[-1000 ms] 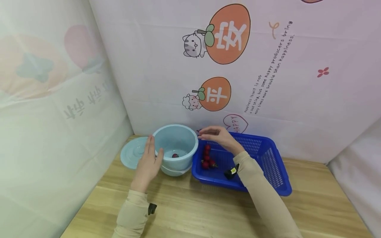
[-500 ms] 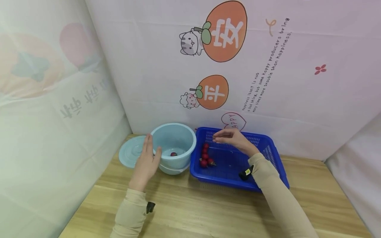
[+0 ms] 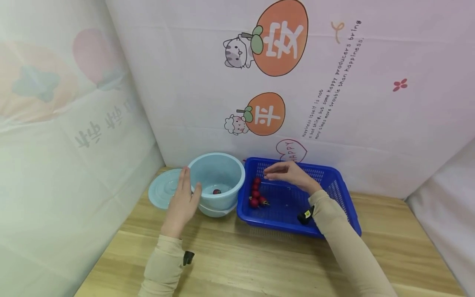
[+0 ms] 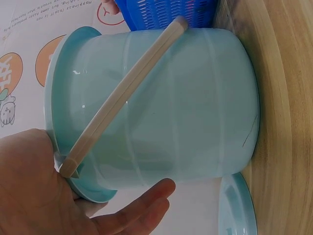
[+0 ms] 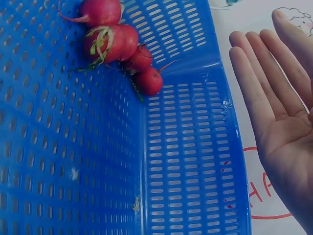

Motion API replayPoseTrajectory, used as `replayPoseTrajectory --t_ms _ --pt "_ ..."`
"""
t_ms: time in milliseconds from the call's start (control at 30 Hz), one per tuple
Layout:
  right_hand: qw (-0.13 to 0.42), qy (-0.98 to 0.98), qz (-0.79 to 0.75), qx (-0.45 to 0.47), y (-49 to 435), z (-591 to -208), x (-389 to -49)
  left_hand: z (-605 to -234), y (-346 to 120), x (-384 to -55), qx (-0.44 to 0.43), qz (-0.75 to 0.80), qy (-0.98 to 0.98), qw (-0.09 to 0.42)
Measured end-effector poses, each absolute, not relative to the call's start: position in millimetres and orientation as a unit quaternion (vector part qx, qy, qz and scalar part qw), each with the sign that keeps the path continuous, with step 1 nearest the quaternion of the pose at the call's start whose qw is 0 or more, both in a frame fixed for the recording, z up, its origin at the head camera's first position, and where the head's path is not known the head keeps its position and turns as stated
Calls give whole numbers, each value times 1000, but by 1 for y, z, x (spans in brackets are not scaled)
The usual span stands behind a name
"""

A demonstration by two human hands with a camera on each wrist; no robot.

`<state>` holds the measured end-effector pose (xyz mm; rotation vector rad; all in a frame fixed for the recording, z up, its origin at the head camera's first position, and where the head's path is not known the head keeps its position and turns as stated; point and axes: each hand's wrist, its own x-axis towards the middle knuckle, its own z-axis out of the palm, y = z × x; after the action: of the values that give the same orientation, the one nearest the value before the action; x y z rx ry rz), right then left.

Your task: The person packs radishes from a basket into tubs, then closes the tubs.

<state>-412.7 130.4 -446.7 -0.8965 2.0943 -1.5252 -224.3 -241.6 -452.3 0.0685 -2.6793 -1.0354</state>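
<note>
A light blue bucket (image 3: 219, 202) stands upright on the table, with one small red radish (image 3: 217, 192) on its bottom. My left hand (image 3: 182, 206) rests at the bucket's left rim, its fingers straight along the side; the left wrist view shows the palm by the rim and the pale handle (image 4: 122, 98). To the bucket's right is a blue perforated basket (image 3: 282, 222). Several red radishes (image 5: 107, 44) with roots and leaf stubs lie in a row along one side of it. Over the basket's back rim hovers my right hand (image 3: 291, 175), fingers extended and holding nothing.
A round light blue lid (image 3: 161, 192) lies on the wooden table (image 3: 230, 255) left of the bucket. Behind the containers rises a white cloth (image 3: 193, 82) with printed fruit and writing, and another cloth wall (image 3: 74, 173) borders the left side.
My right hand has moved right, from beside the bucket's rim to above the basket, and then stayed almost still. The left hand keeps its place at the bucket.
</note>
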Motion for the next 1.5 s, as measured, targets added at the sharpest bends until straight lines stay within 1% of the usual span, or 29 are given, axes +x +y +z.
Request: replayPoseTrajectory --t_ms 233,467,800,1033,1300,1500 --pt "186 802 -466 -324 128 -455 -415 -452 -242 -224 20 -355 -925 134" --pt "170 827 -401 -355 123 -460 -418 -450 -243 -225 14 -360 -922 142" --pt "183 837 -353 -376 118 -464 -418 -448 -245 -227 17 -356 -923 143" --pt "203 840 -331 -379 112 -464 -414 -449 -247 -228 16 -356 -923 149" --pt "228 843 -303 -382 112 -476 -416 -451 -247 -226 19 -357 -923 141" --pt "232 846 -288 -384 111 -478 -415 -451 -247 -227 18 -357 -923 142"
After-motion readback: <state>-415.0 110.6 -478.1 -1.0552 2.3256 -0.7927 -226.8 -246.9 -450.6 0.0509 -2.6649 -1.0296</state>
